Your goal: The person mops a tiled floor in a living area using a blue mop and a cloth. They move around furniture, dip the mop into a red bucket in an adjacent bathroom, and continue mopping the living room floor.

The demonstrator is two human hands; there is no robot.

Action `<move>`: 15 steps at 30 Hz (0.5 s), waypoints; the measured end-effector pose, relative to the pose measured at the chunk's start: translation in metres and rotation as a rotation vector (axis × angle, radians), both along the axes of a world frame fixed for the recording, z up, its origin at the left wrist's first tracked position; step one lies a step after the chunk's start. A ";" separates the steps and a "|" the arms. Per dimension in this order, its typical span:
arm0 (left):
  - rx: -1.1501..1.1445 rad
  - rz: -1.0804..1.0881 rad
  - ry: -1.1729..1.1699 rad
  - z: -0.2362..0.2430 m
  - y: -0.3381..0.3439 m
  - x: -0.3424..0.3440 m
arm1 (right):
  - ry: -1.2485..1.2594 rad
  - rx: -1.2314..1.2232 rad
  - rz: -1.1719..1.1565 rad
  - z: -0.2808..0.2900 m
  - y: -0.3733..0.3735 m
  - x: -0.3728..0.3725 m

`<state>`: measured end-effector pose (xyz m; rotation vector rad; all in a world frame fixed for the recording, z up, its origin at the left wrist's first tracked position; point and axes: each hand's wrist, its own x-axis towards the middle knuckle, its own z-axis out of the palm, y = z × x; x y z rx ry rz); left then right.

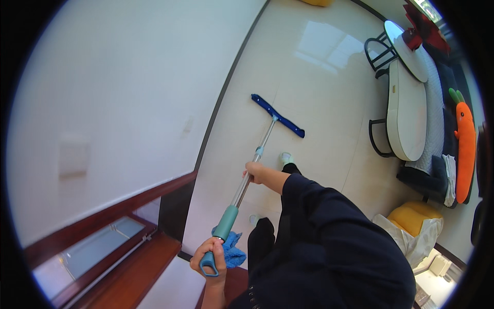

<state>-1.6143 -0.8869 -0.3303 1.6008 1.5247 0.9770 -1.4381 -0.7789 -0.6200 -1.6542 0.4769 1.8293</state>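
right hand [254, 172] on blue-headed mop [240, 193], perhaps

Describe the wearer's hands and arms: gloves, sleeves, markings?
Left hand and right hand: ungloved. Right forearm bare up to a plain, dark navy sleeve. Left forearm bare where it shows. No cables or markings visible.

Left grip [219, 259] wraps floor wiper's [240, 193] handle end [208, 255], blue cloth [235, 256] just beside. Right grip [254, 172] holds metal pole farther up. Blue head [282, 120] over pale floor [324, 113].
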 end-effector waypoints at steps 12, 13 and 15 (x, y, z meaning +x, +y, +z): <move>0.014 0.335 0.049 0.096 -0.153 -0.219 | 0.229 0.103 0.345 0.018 -0.171 -0.319; 0.046 0.315 0.087 0.104 -0.157 -0.228 | 0.252 0.102 0.319 0.026 -0.180 -0.333; 0.075 0.380 0.061 0.114 -0.174 -0.248 | 0.271 0.066 0.271 0.073 -0.189 -0.346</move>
